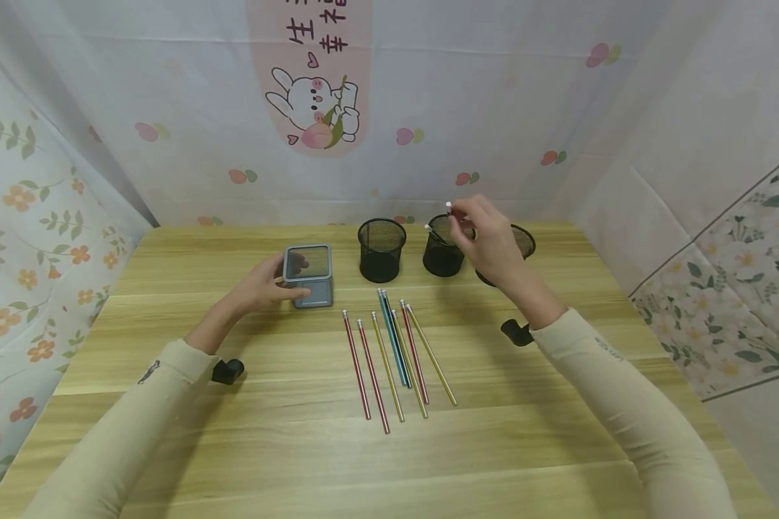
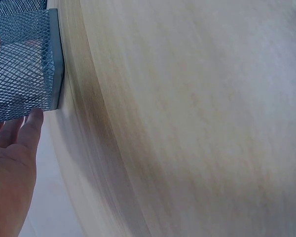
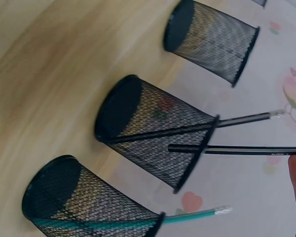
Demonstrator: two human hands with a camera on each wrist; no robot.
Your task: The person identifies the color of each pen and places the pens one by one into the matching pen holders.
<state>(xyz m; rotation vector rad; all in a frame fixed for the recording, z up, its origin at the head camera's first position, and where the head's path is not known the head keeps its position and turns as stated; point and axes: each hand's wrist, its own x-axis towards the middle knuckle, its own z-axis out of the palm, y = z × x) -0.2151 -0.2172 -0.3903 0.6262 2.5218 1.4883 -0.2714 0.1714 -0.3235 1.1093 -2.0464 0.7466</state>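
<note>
My left hand (image 1: pixel 257 287) holds a grey square mesh pen holder (image 1: pixel 314 292) on the table, thumb along its front and fingers round its far side. In the left wrist view the fingertips are at the edge of the mesh holder (image 2: pixel 24 64). My right hand (image 1: pixel 492 241) pinches a black pencil (image 3: pixel 251 149) near its upper end. The pencil's lower end is inside a round black mesh cup (image 3: pixel 158 113), where another black pencil (image 3: pixel 241 120) leans. Beside it stands a black cup (image 3: pixel 89 197) with a green pencil (image 3: pixel 190 216), partly behind my right hand in the head view.
Left of the middle cup stands another round black mesh cup (image 1: pixel 381 252) with no pencil inside. Several red, yellow and blue pencils, including a red pencil (image 1: pixel 357 364) and a yellow pencil (image 1: pixel 432 355), lie on the wooden table (image 1: pixel 266 447). A patterned cloth (image 1: pixel 415 94) hangs behind.
</note>
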